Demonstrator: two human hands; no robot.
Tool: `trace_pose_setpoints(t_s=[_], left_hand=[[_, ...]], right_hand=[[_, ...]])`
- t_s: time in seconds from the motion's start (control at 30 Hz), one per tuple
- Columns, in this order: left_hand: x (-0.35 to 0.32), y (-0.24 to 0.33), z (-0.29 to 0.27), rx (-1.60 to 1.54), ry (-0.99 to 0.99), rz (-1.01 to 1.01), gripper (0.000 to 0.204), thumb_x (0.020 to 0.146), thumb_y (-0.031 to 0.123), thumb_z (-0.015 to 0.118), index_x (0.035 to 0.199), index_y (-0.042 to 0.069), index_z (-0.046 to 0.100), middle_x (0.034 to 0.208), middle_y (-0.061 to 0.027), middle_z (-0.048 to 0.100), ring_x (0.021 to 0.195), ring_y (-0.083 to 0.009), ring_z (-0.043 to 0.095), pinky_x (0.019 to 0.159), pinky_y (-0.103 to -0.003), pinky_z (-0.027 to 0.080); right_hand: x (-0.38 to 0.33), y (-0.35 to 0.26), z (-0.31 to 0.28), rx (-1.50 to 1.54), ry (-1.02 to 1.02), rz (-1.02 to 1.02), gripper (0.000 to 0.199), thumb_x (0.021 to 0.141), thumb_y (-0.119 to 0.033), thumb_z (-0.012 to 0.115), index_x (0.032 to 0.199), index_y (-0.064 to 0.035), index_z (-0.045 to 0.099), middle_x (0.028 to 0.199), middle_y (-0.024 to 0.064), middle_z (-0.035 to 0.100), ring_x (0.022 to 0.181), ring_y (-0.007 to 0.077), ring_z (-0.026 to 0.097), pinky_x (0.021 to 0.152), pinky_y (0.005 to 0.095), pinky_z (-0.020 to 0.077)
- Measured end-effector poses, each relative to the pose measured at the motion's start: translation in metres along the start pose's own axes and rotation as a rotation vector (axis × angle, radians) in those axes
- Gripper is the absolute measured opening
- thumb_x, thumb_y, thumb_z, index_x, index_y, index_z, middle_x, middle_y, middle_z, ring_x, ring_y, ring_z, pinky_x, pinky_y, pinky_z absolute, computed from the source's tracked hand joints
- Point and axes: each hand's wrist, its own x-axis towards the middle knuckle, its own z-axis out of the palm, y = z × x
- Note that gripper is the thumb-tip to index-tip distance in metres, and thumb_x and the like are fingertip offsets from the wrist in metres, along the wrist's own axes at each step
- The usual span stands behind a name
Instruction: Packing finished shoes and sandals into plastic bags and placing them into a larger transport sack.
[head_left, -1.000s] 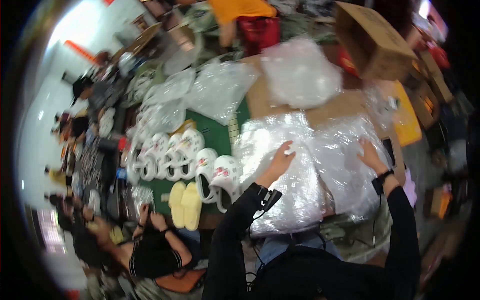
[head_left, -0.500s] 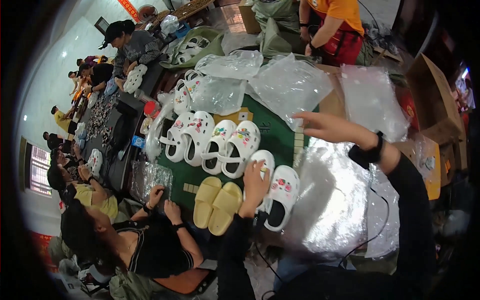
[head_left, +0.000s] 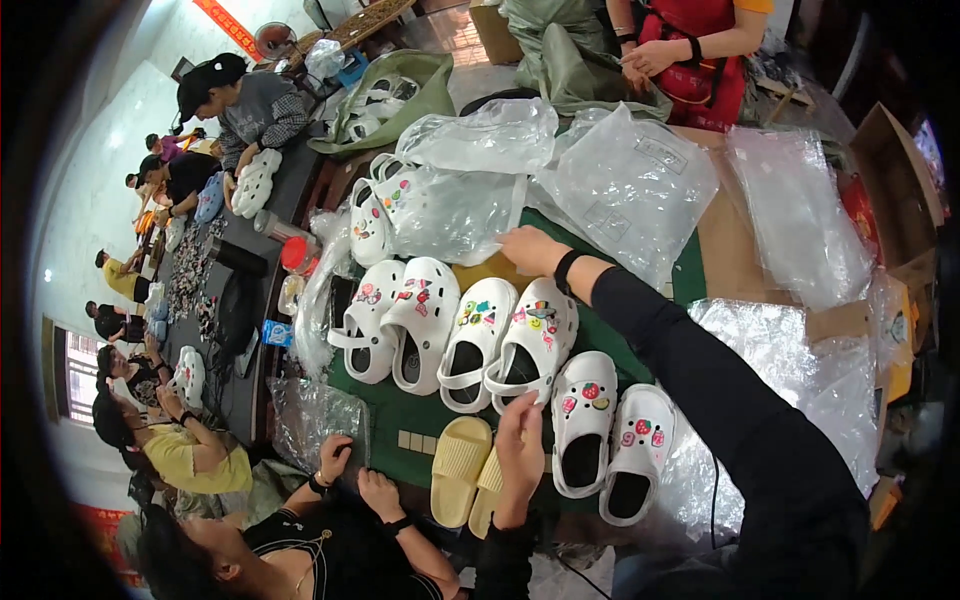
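Note:
My right hand (head_left: 533, 252) reaches across the table, its fingers closed at the edge of a clear plastic bag (head_left: 455, 205). The bag partly covers white clogs with charms (head_left: 370, 222) at the back. My left hand (head_left: 520, 440), fingers stretched upward, is just below the heel strap of a white charm-covered clog (head_left: 540, 325). Beside that clog stand its mate (head_left: 480, 320) and another white pair (head_left: 420, 305). To the right of my left hand lies a white pair with fruit charms (head_left: 590, 400). Yellow slides (head_left: 462, 470) are partly hidden behind my left hand.
More clear bags (head_left: 635, 190) lie at the back and right, near an open cardboard box (head_left: 895, 190). A person in black (head_left: 300, 560) sits close on the left, hands at the green table's edge. A red-lidded jar (head_left: 297, 255) stands at the left.
My right hand has swung left and inward to the plastic bag. My left hand has come off the fruit-charm clog and now hangs nearer the charm-covered pair. The view has shifted.

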Motion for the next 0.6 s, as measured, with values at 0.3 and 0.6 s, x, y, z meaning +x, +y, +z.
trace_pose_setpoints(t_s=[0.3, 0.6], left_hand=[[0.081, 0.047, -0.012, -0.813, 0.078, -0.269, 0.074, 0.085, 0.05, 0.049, 0.138, 0.009, 0.018, 0.13, -0.0186, 0.039, 0.115, -0.0342, 0.045, 0.092, -0.054, 0.038], [0.035, 0.017, -0.01, -0.551, 0.378, -0.308, 0.053, 0.077, -0.008, 0.054, 0.126, 0.003, 0.038, 0.113, -0.0146, 0.054, 0.101, -0.0241, 0.056, 0.076, -0.035, 0.053]], right_hand=[[-0.076, -0.067, -0.108, 0.844, -0.033, -0.752, 0.015, 0.07, -0.014, 0.061, 0.083, -0.0072, 0.063, 0.077, 0.0071, 0.058, 0.077, 0.0239, 0.058, 0.066, 0.0354, 0.0481], [0.016, 0.088, -0.068, -0.198, 0.307, 0.465, 0.067, 0.064, -0.016, 0.065, 0.128, -0.0129, 0.042, 0.138, 0.0192, 0.03, 0.13, 0.0439, 0.02, 0.098, 0.0668, 0.0062]])
